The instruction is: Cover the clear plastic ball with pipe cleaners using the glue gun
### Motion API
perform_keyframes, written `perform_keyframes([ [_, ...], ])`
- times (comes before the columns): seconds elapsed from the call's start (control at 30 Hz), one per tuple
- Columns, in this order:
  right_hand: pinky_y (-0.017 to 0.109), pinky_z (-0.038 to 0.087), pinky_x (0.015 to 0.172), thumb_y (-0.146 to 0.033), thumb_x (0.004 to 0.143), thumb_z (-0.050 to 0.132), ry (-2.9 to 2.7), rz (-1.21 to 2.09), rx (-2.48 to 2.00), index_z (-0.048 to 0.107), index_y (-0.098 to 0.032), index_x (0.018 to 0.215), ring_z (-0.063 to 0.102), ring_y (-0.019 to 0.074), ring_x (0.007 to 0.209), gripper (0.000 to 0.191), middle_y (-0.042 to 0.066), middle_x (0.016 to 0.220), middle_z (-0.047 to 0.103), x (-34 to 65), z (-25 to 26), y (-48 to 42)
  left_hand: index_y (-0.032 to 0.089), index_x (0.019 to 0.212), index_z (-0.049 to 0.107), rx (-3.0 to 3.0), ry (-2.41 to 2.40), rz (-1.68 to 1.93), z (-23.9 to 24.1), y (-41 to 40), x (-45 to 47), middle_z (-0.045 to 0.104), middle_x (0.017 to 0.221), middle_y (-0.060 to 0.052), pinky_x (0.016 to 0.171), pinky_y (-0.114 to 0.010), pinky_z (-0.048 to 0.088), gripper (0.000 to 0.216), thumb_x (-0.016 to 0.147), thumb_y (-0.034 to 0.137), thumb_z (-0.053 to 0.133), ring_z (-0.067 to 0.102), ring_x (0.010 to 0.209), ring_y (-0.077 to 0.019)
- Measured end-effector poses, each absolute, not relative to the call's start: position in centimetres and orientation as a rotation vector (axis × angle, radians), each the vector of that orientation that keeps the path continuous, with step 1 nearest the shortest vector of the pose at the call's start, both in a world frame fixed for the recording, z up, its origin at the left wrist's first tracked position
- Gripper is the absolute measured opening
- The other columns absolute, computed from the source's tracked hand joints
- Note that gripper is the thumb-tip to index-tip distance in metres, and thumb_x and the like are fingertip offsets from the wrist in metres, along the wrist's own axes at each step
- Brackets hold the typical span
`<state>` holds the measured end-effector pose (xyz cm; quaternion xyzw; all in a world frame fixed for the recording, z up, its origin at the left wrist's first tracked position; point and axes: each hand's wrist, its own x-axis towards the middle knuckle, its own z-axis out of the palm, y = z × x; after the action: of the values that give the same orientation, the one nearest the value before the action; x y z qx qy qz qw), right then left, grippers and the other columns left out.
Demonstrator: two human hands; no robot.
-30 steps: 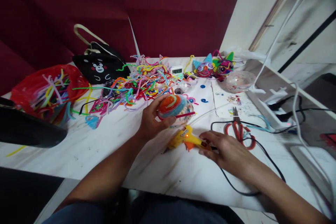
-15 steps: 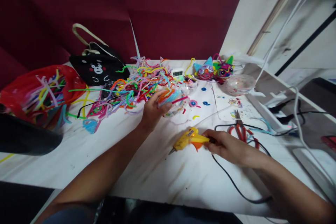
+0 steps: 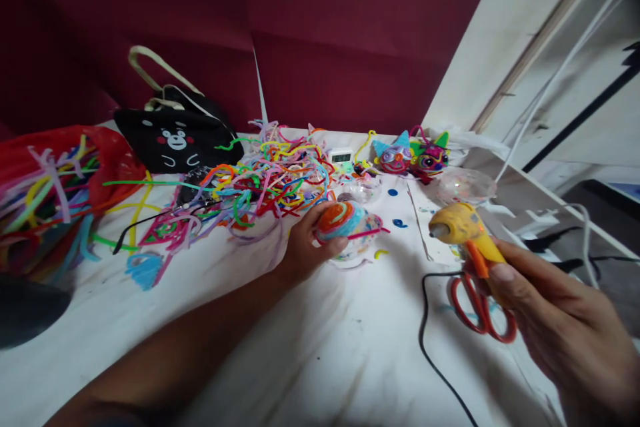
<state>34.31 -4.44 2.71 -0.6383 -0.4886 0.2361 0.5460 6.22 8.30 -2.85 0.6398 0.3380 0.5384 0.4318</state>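
Holding the ball (image 3: 340, 219) in the left hand (image 3: 303, 247) with a closed grip, near mid-bench (image 3: 295, 353). Holding a yellow glue gun (image 3: 457, 223) in the right hand (image 3: 547, 303), likewise gripped, well apart from the ball.

Judged part done: covered in orange and blue on the left; mostly clear, seemingly undecorated, on the right. Noted beyond, lying loose: two blue coils (image 3: 399, 223), presumably unused. Noted at back: two eared balls (image 3: 431, 159), apparently complete.

Hidden: ball's underside; scissors' (image 3: 475, 310) blades. Cut off at left: red bag (image 3: 117, 160). Cannot tell whether glued: dark pink strip (image 3: 370, 233) across the ball.
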Motion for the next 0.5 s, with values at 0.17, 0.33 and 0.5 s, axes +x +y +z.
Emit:
perform_keyframes([
  [0.17,0.02,0.06,0.065,-0.048,0.06,0.089,-0.864,0.763,-1.503,0.076,-0.028,0.104,0.073,0.0202,0.089,0.05,0.005,0.107,0.077,32.4,2.2,-4.0,0.017,0.125,0.059,1.611,0.818,1.279,-3.4,7.5,6.1,0.068,0.125,-0.015,0.096,-0.041,0.055,0.066,0.067,0.04,0.081,0.067,0.113,-0.0316],
  [0.33,0.022,0.059,0.055,-0.039,0.07,0.084,-1.059,0.662,-1.509,0.068,-0.028,0.099,0.071,0.019,0.076,0.036,0.004,0.094,0.075,32.1,1.2,-4.4,0.018,0.126,0.059,1.604,0.767,1.202,-3.7,7.0,6.4,0.07,0.121,-0.013,0.092,-0.036,0.057,0.068,0.065,0.039,0.082,0.068,0.109,-0.0304],
  [0.5,0.035,0.062,0.059,-0.043,0.068,0.083,-1.119,0.519,-1.605,0.062,-0.026,0.103,0.073,0.0264,0.075,0.045,0.006,0.09,0.074,32.7,0.2,-4.9,0.018,0.126,0.06,1.599,0.726,1.15,-3.8,6.6,6.6,0.069,0.121,-0.013,0.092,-0.038,0.057,0.071,0.064,0.043,0.083,0.069,0.108,-0.0314],
])
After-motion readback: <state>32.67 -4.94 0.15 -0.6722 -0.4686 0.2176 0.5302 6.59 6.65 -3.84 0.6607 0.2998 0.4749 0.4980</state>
